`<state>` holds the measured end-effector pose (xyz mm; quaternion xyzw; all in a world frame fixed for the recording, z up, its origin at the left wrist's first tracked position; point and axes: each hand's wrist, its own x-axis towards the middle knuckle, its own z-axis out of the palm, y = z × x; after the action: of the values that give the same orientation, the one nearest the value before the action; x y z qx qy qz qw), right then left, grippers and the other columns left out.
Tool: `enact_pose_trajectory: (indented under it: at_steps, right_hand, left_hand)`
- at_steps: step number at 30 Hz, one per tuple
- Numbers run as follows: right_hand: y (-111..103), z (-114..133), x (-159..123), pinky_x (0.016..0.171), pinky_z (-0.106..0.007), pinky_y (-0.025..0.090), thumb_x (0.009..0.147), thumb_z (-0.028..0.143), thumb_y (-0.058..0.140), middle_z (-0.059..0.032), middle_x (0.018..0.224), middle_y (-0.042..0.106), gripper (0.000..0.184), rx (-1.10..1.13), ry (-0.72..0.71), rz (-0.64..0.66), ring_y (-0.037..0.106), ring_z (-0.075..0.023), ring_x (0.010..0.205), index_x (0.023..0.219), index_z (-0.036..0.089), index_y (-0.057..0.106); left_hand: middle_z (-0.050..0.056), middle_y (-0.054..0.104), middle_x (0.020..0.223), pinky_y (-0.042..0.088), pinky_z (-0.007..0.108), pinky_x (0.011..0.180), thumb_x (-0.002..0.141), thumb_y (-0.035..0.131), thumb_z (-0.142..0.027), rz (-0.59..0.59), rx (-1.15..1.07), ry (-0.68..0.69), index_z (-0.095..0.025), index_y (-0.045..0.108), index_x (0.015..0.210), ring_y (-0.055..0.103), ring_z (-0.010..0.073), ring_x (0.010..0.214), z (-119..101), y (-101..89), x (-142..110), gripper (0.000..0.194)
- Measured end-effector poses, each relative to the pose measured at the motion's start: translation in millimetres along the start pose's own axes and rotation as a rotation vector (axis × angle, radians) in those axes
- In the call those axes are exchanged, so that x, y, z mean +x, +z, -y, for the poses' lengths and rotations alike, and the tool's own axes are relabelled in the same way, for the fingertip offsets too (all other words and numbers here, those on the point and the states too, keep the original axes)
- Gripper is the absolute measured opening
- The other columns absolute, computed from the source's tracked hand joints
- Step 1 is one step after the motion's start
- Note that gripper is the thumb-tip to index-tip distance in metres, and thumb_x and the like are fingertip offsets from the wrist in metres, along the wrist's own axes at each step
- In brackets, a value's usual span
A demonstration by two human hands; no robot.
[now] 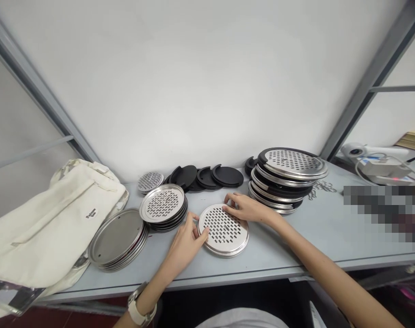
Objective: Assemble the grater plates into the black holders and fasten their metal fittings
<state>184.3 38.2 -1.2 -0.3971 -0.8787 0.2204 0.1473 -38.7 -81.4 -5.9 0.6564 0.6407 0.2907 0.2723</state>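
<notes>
Disc [227, 230], slotted, lies flat; left hand [187, 239] pinches its left rim, right hand [241, 207] curls at far rim, pinch unclear, probably steadying it; plate stack [163, 205] saves space.

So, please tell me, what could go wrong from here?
The tall stack looks uneven, so a bump from the nearby right forearm might topple it. The left hand could nudge the shorter stack nearest it. Fingers on the slotted plate might catch on its metal rim.
</notes>
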Motion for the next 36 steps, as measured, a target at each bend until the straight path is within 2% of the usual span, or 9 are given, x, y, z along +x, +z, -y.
enact_pose_trajectory:
  at_steps: [7,20,27,30,36]
  right_hand:
    - [-2.9,-1.2,-2.0,0.072,-0.028,0.043,0.084,0.056,0.049,-0.0058,0.088,0.06,0.039,0.063,0.034,0.049,0.058,-0.0171,0.075,0.097,0.02,0.057]
    - [-1.7,-3.3,-1.5,0.071,-0.027,0.043,0.083,0.059,0.05,-0.0034,0.089,0.055,0.043,0.076,0.048,0.099,0.056,-0.0148,0.073,0.106,0.022,0.053]
    - [-11.2,-2.2,-2.7,0.063,-0.026,0.042,0.067,0.064,0.065,-0.0013,0.082,0.058,0.058,0.19,0.039,0.208,0.055,-0.016,0.072,0.104,0.021,0.052]
    - [-15.2,-0.7,-3.6,0.057,-0.024,0.041,0.066,0.061,0.068,0.0004,0.076,0.058,0.057,0.253,0.041,0.255,0.054,-0.0151,0.068,0.104,0.021,0.052]
    - [-17.2,-3.9,-3.9,0.057,-0.024,0.041,0.065,0.057,0.071,0.0007,0.075,0.061,0.057,0.32,0.081,0.284,0.056,-0.0153,0.068,0.106,0.021,0.053]
  left_hand:
    - [-0.004,0.054,0.067,0.036,0.027,0.062,0.083,0.05,-0.046,-0.001,-0.022,0.01,-0.021,0.045,0.102,0.052,0.0169,0.065,-0.4,-0.9,-1.1,0.032]
    - [-0.003,0.057,0.069,0.033,0.027,0.062,0.086,0.046,-0.042,0.015,0.117,-0.02,-0.022,0.042,0.105,0.056,0.0195,0.069,-4.3,-1.2,-2.2,0.028]
    - [-0.004,0.057,0.071,0.032,0.026,0.06,0.077,0.057,-0.05,-0.004,0.114,-0.037,-0.023,0.044,0.107,0.056,0.0185,0.067,-8.7,-2.0,-3.8,0.042]
    - [-0.003,0.057,0.072,0.032,0.025,0.059,0.075,0.058,-0.052,-0.014,0.113,-0.042,-0.023,0.045,0.107,0.056,0.0185,0.067,-9.1,-1.7,-3.9,0.045]
    - [-0.003,0.057,0.073,0.032,0.025,0.059,0.072,0.061,-0.055,-0.015,0.15,-0.038,-0.023,0.045,0.107,0.056,0.019,0.067,-7.6,0.0,-3.3,0.051]
